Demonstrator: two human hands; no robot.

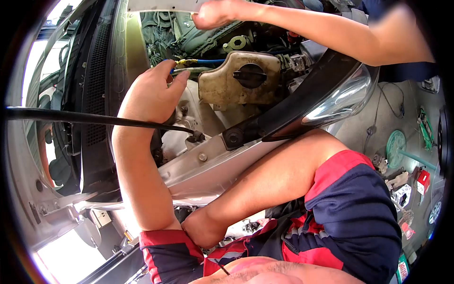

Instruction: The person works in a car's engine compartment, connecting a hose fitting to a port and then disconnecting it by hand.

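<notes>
My left hand reaches over the fender into the engine bay. Its thumb and forefinger close around a small blue fitting, which joins a brass-coloured end of a blue hose. Right of these fingers sits a stained, yellowed plastic reservoir with a black cap. My right hand is low, beside my left elbow, its fingers tucked out of sight. I cannot make out whether it holds anything.
A co-worker's arm reaches across the top, its closed hand by a pale panel. A black rod crosses over my left wrist. The headlight is at right. On the floor lie a green round object and boxes.
</notes>
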